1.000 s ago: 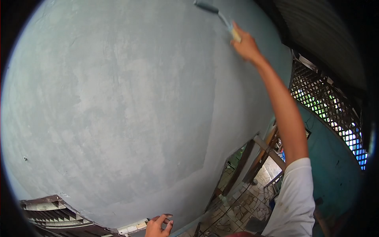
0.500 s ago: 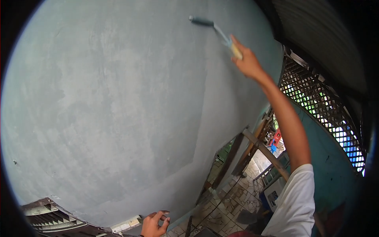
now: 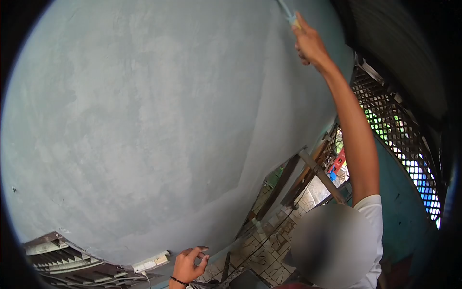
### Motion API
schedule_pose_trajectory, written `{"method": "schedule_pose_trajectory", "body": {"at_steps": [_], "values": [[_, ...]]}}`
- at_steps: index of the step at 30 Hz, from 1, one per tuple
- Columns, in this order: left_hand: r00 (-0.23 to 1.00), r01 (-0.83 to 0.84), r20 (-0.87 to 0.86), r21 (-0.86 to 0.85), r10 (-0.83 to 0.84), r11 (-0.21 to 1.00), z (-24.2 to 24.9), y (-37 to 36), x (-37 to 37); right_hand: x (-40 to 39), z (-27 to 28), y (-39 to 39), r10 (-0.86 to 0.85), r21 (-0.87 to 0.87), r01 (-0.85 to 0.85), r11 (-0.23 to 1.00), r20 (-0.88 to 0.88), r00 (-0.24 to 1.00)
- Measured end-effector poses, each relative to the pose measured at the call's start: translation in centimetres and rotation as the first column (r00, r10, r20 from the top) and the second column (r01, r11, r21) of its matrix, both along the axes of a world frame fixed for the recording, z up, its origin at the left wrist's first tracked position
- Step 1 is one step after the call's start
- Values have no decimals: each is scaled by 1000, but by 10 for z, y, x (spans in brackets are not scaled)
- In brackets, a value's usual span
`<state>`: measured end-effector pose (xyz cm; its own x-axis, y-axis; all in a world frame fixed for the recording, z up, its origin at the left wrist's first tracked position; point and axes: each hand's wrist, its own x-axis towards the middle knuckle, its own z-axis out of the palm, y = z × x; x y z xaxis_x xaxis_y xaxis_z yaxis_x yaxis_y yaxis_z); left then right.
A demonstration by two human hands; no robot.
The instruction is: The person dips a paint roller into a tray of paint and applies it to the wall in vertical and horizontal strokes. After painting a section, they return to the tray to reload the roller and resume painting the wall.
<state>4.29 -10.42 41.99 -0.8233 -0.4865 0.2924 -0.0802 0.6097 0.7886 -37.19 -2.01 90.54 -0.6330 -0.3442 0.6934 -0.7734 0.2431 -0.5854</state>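
Observation:
Raised at the upper right, my right hand (image 3: 312,45) is closed round the yellow grip of a paint roller (image 3: 291,17). The roller's head lies beyond the top edge of the view. Behind it spreads a large grey painted wall (image 3: 159,120) with uneven patches. My left hand (image 3: 188,264), with a dark beaded bracelet at the wrist, is low in the view with its fingers curved and apart and nothing in them. Close to its left is a white socket strip (image 3: 151,262) on the wall's lower edge.
Louvred slats (image 3: 60,260) sit at the lower left. A wooden beam (image 3: 321,176) slants across an opening at the right, above a tiled floor (image 3: 274,245). Lattice (image 3: 399,130) covers the far right. A round blur (image 3: 334,245) hides part of the lower right.
My right hand has moved up and slightly right with the roller, whose head has left the view. My left hand stays low. The view has shifted a little, and the round blur is new.

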Motion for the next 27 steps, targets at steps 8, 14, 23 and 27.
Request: {"method": "schedule_pose_trajectory", "body": {"at_steps": [8, 14, 23, 27], "values": [[995, -92, 29, -35, 93, 995, -13, -13, 14, -13, -173, -19, 158, -34, -170, 985, -225, 961], [998, -49, 36, -50, 50, 998, -3, -15, -4, 36, -453, 27, 335, 149, -323, 935, -68, 940], [1000, -16, 23, -33, 17, 999, 2, 2, -4, 21, -401, 17, 353, 41, -352, 935, -214, 911], [999, -45, -2, -67, 45, 997, -4, 3, 8, 37, -250, -8, 435, -76, -429, 900, 131, 891]]}}
